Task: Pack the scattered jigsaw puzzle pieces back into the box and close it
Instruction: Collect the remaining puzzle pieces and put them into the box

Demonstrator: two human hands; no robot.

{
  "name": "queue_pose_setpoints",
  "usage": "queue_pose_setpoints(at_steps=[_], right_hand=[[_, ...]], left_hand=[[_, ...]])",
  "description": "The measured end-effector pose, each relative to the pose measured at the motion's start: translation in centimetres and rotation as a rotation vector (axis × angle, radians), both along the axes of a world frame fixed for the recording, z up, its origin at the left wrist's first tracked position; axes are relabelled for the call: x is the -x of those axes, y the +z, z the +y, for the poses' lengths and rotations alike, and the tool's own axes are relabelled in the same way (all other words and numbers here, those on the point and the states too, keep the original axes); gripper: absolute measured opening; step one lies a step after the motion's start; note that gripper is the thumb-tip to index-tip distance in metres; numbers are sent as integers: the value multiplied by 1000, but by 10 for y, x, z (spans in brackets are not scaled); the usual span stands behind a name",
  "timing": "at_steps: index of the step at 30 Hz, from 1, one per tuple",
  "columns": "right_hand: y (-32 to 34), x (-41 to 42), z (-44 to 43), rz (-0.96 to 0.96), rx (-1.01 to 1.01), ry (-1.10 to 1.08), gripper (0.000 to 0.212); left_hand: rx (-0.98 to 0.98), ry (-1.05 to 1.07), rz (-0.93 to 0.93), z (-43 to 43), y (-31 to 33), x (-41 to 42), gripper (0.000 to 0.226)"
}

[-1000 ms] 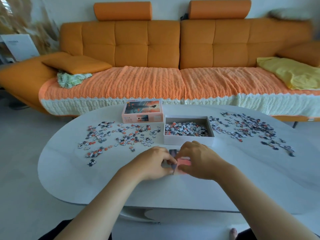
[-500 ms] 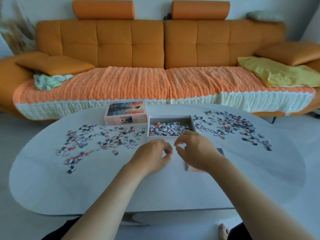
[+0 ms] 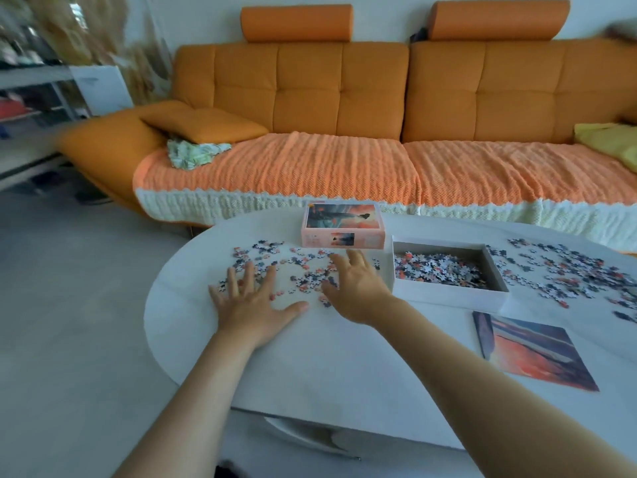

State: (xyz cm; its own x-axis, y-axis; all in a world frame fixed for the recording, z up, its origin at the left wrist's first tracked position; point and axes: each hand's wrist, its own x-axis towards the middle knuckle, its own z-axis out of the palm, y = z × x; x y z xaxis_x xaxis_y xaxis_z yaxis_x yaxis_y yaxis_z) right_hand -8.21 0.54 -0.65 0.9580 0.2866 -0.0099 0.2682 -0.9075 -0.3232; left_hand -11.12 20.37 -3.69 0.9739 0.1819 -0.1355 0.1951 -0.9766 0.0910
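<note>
White oval table (image 3: 344, 357), orange sofa (image 3: 341, 94) behind. Left hand (image 3: 253, 305) lies flat, fingers spread, holding nothing, on the left-hand puzzle pieces (image 3: 300, 267), which run between both hands. Right hand (image 3: 358, 291) released, fingers straight, at their right edge. Lid (image 3: 343, 225) just beyond. Open box (image 3: 448, 293), partly filled, beside the right hand; more loose pieces (image 3: 565, 270) farther right.

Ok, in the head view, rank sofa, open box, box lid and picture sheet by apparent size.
1. sofa
2. picture sheet and open box look alike; the sheet sits nearer the camera, so no ranking.
3. box lid
</note>
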Motion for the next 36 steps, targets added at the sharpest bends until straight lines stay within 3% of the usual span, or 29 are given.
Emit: queue_pose_setpoints(at_steps=[3,6,9,12,16,18,21,23,27,31,33,36], right_hand=[[-7,-23,4,116,152,-177,71],[-24,-34,11,114,109,-230,74],[-41,-30,15,-35,33,-135,63],[-45,-25,14,-183,-167,-15,45],[-38,-35,18,-214,-311,84,32],[-33,-43,21,-176,-221,78,40],[-34,-49,27,-38,-19,94,58],[-36,-45,31,-34,-42,154,53],[-30,-35,37,-125,-283,250,30],[-19,-43,47,-165,-351,233,28],[-16,-48,55,-132,-248,232,34],[-15,-47,61,-1,-68,319,46]], left_hand=[[59,-64,-11,8,-5,-8,107],[128,-189,-105,6,-8,-17,99],[257,-275,-279,5,-10,-24,83],[338,-324,-421,4,-11,-29,62],[328,-291,-564,6,-7,-34,47],[226,-187,-504,10,-6,-36,57],[168,-49,-250,21,-8,-37,78],[196,-81,-205,24,-9,-35,78],[460,-196,-415,25,-2,-27,45],[516,-224,-512,28,3,-21,32],[447,-205,-497,33,1,-24,42],[255,-199,-248,40,-6,-25,79]])
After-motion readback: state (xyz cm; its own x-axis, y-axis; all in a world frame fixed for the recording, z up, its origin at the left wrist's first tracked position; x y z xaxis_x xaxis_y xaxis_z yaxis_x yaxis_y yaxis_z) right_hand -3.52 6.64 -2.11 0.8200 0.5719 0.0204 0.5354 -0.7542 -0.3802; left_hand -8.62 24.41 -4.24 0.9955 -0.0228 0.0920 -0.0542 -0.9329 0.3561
